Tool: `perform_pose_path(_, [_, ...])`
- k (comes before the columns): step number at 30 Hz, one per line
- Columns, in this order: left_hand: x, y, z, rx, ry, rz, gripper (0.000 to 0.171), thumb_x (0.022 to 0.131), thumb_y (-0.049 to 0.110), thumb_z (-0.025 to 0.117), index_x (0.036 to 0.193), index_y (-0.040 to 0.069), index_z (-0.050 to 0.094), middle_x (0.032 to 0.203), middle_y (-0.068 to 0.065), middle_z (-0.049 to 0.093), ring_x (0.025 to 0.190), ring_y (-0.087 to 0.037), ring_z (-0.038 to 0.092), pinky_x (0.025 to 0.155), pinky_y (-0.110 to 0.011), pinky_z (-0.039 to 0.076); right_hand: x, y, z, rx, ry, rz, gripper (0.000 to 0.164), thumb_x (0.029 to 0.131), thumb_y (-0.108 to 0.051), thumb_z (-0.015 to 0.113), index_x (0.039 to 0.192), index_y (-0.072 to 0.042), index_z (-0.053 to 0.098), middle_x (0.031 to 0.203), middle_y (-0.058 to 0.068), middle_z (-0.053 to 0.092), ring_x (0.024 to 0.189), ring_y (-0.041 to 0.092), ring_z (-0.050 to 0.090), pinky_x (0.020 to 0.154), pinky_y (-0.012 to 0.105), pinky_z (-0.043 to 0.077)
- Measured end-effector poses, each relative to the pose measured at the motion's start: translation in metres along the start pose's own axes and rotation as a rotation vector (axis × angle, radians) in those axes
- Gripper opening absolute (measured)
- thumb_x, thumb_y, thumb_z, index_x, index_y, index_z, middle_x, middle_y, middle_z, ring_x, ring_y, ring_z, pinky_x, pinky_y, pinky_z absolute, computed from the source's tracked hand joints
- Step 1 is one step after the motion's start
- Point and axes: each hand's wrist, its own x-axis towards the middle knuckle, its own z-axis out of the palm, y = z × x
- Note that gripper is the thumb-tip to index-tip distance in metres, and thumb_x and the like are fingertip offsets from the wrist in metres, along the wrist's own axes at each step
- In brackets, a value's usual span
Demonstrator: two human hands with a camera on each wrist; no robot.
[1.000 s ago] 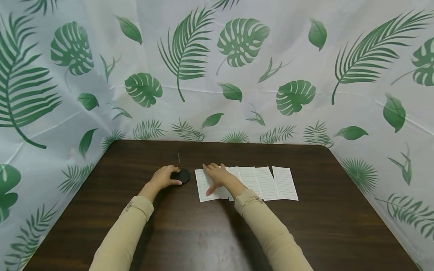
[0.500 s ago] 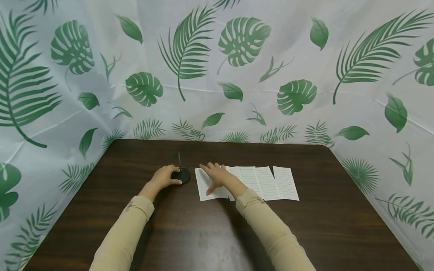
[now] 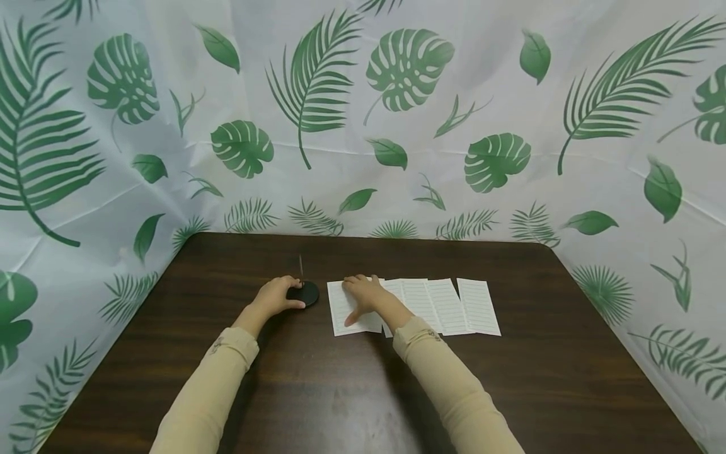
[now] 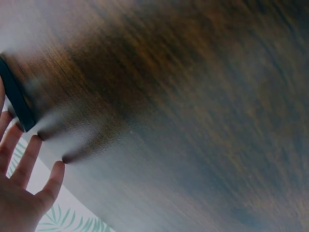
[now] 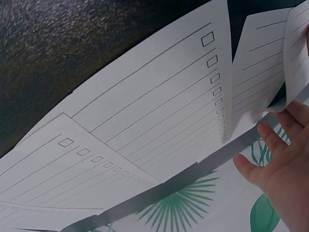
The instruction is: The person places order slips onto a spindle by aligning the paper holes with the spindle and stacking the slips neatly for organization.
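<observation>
My left hand [image 3: 274, 296] holds the round black base of a paper spike [image 3: 308, 294], thumb at the near side and fingers at the far side. Its thin rod stands upright. The left wrist view shows only the edge of the black base [image 4: 18, 101] beside the fingers. My right hand [image 3: 365, 295] spans the leftmost lined white sheet [image 3: 338, 309], thumb towards the near edge, fingers by the far edge. From the right wrist, that sheet [image 5: 297, 58] bows up along one side, with fingertips right at its corner. The palm hides part of it.
Several more lined sheets with small checkboxes lie overlapping in a row to the right, ending with a separate-looking sheet [image 3: 479, 307]. They rest on a dark wooden table [image 3: 544, 378]. A white leaf-patterned curtain [image 3: 431, 145] closes off the back and sides.
The fingers of my right hand reached slightly left, then drew back right over the leftmost sheet. My left hand and the paper spike have stayed in place.
</observation>
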Motion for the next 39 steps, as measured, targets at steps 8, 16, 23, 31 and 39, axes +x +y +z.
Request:
perform_pose_path(8, [0.003,0.000,-0.001,0.004,-0.021,-0.021,0.050,0.079,0.030,0.076,0.118,0.001,0.064,0.129,-0.019,0.057,0.118,-0.037,0.054,0.099,-0.053,0.045,0.001,-0.005,0.002,0.036,0.096,-0.019,0.099,0.058,-0.044,0.084,0.139,-0.009,0.038,0.135,0.010,0.048,0.123,0.032,0.042,0.101,0.058,0.036])
perform_pose_path(16, [0.003,0.000,0.000,0.015,-0.011,-0.013,0.049,0.078,0.030,0.076,0.116,0.001,0.065,0.127,-0.019,0.059,0.115,-0.037,0.055,0.098,-0.052,0.046,-0.002,-0.009,0.000,0.093,0.080,-0.016,0.109,0.061,-0.036,0.086,0.148,-0.012,0.025,0.132,0.017,0.042,0.112,0.038,0.051,0.090,0.050,0.048])
perform_pose_path(23, [0.002,0.000,0.001,0.022,-0.014,-0.007,0.049,0.078,0.030,0.076,0.115,0.000,0.065,0.126,-0.019,0.059,0.115,-0.037,0.056,0.097,-0.052,0.047,-0.003,-0.012,0.004,0.322,0.049,0.015,0.107,0.066,-0.014,0.084,0.150,-0.014,0.018,0.129,0.019,0.036,0.069,0.022,0.053,0.061,0.028,0.049])
perform_pose_path(31, [0.003,0.001,0.000,0.025,-0.024,-0.014,0.049,0.078,0.030,0.076,0.116,0.001,0.065,0.125,-0.019,0.060,0.114,-0.036,0.056,0.097,-0.051,0.047,-0.006,-0.018,0.010,0.442,0.133,0.024,0.116,0.069,0.008,0.078,0.153,-0.018,0.002,0.150,0.031,0.007,0.062,0.019,0.054,0.054,0.022,0.052])
perform_pose_path(39, [0.002,-0.001,0.001,0.021,-0.015,0.000,0.049,0.078,0.030,0.076,0.116,0.001,0.065,0.125,-0.019,0.059,0.114,-0.037,0.056,0.096,-0.052,0.047,-0.014,-0.022,0.015,0.502,0.282,0.066,0.124,0.072,0.014,0.072,0.149,-0.018,-0.019,0.152,0.032,-0.012,0.053,0.016,0.049,0.048,0.021,0.046])
